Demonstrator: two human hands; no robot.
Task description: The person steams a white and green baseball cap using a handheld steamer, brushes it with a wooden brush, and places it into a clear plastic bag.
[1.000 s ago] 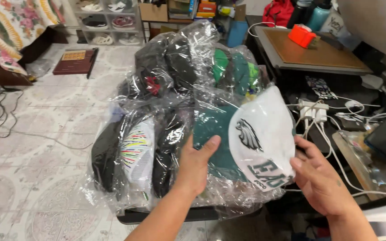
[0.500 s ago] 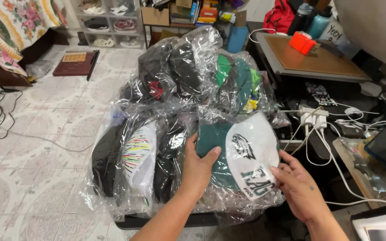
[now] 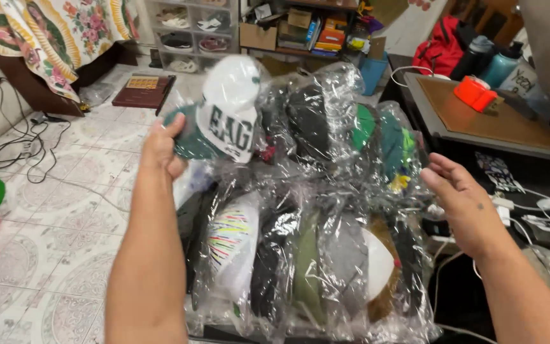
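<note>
A view from a head-worn camera looked down at two bare hands above a heap of caps sealed in clear plastic bags (image 3: 307,255). The left hand (image 3: 160,146) was raised to the left of the heap, its fingers closed around a bagged white and green cap (image 3: 224,118), gripping it by the green brim end. The cap stood up and to the left of the pile, in the air, clear of the surface. The right hand (image 3: 459,197) hung open on the right side, fingers loosely spread, holding nothing and touching nothing.

The grip looked slight: slick plastic held at one edge could slide through the fingers, and the cap might drop onto the tiled floor (image 3: 65,210). The heap itself seemed loosely stacked, so a brush of either arm could send bags slipping off the edge towards the white cables (image 3: 529,216) on the right.

The held cap had a white crown with large dark green lettering across the front, a small green button on top and a green brim. Its clear wrapping was crinkled and caught the light. An orange tape dispenser (image 3: 475,92) sat on a brown surface (image 3: 510,121) beyond.
</note>
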